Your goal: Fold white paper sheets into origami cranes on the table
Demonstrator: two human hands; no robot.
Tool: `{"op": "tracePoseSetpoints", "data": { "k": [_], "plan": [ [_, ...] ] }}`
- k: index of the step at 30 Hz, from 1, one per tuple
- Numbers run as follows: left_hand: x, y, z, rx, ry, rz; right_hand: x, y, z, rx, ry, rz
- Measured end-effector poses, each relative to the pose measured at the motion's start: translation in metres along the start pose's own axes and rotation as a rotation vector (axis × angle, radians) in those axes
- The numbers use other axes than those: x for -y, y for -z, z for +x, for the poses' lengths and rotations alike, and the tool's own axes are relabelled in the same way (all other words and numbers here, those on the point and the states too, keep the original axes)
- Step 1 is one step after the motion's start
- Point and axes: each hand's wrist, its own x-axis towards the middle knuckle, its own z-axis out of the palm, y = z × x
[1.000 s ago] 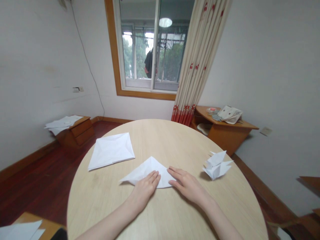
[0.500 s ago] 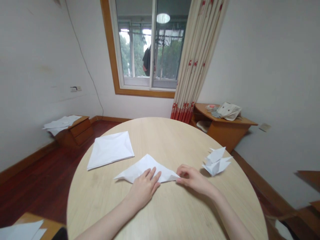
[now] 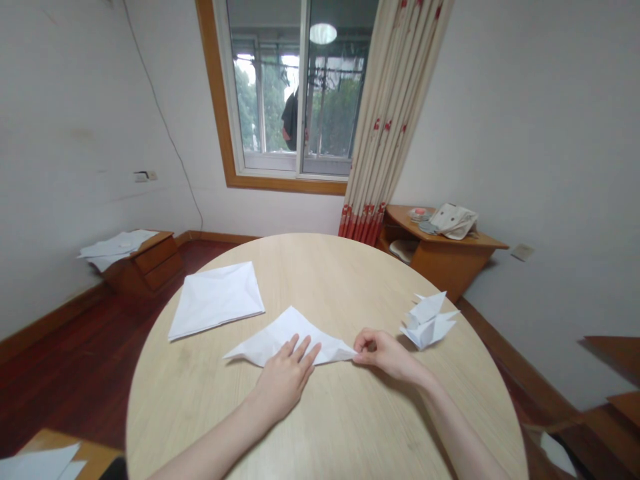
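Note:
A white sheet of paper (image 3: 285, 328), folded into a wide triangle, lies on the round wooden table (image 3: 320, 427). My left hand (image 3: 287, 373) rests flat on its lower middle, fingers spread, covering part of the bottom edge. At the paper's right tip, my right hand (image 3: 380, 352) pinches the corner between thumb and fingers. Folded white paper shapes (image 3: 427, 321) with pointed flaps stand beyond my right hand. To the upper left lies a stack of square white paper (image 3: 217, 299).
Behind the table on the right is a wooden corner cabinet (image 3: 440, 257) with a cloth bag (image 3: 453, 221) on top. A low drawer unit (image 3: 155, 260) bearing papers stands at the left wall. A curtain (image 3: 390, 127) hangs beside the window.
My right thumb and fingers have drawn closer together on the paper's right tip. The left hand stays on the paper. The whole view has shifted slightly.

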Motion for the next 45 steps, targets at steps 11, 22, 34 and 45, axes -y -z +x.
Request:
{"op": "tracePoseSetpoints", "data": {
  "k": [11, 22, 34, 45],
  "plan": [
    [-0.004, 0.01, 0.002, 0.101, 0.032, 0.007, -0.002, 0.005, -0.001, -0.008, 0.081, -0.181],
    [-0.001, 0.016, 0.004, 0.122, 0.061, -0.075, 0.011, -0.014, -0.002, -0.133, 0.204, -0.248],
    [0.008, -0.002, 0.002, -0.067, -0.046, -0.021, -0.002, -0.03, 0.001, 0.036, 0.104, -0.63],
    [0.012, 0.007, 0.004, -0.107, -0.03, 0.026, 0.002, -0.026, -0.003, 0.085, 0.116, -0.745]
  ]
}}
